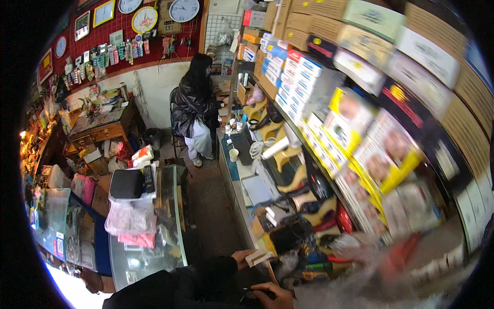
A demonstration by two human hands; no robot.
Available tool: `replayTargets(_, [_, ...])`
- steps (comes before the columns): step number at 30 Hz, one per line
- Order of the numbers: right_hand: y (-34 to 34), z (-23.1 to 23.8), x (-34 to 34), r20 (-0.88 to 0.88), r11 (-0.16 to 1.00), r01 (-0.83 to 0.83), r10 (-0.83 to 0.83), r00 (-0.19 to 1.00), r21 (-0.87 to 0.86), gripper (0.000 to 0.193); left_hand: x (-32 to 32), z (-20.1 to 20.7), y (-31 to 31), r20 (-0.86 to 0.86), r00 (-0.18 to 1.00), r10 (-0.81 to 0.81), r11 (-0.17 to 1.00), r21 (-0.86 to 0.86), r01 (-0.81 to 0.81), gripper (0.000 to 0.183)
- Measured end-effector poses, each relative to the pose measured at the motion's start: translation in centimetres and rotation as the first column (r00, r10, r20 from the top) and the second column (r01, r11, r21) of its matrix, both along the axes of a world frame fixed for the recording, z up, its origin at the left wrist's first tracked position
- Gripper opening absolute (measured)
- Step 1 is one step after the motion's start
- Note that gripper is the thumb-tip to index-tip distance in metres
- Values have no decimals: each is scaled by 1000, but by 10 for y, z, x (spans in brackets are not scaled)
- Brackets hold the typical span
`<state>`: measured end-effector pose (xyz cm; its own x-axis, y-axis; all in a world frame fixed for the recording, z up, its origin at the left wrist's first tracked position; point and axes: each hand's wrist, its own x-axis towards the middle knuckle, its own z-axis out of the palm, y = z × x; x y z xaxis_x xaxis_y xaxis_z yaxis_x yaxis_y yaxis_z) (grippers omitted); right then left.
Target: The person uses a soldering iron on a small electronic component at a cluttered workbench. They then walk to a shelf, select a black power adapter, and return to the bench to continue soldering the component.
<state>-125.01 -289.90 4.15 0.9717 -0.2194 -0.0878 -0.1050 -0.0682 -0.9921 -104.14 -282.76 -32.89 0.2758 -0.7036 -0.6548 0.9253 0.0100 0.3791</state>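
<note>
- Presently, the left hand is raised in front of the shelving, its fingers closed around a small pale box, gripped at one end so that the rest of it projects to the right, toward the goods.
- Right hand sits lower, at the bottom edge of the view, fingers curled and closed over a thin dark object; what that object is cannot be made out.
- Both hands are near each other but apart, one above the other, and both dark sleeves enter from the lower edge.
- Directly beyond the box lies a cluttered counter with a blurred heap of mixed goods at its near end; individual items cannot be told apart.
- Shelves to the right carry stacked cartons, with blue-and-white packs higher up and yellow picture boxes lower down, faces outward, presumably for quick identification.
- A glass display case stands to the left, bearing a black pouch and pink bagged items.
- Farther along the aisle, another person in a dark jacket stands at the counter, well apart from both hands.
- Wall clocks hang on a red panel at the rear.
</note>
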Motion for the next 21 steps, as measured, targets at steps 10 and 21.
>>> replayTargets(10, [-27, 5, 305, -76, 921, 265, -254, 964, 286, 17, 236, 149, 93, 67, 923, 380, 924, 10, -381, 54])
replayTargets(21, [10, 0, 598, 95, 914, -11, -30, 995, 406, 15, 411, 210, 180, 280, 618, 735, 658, -74, -749, 53])
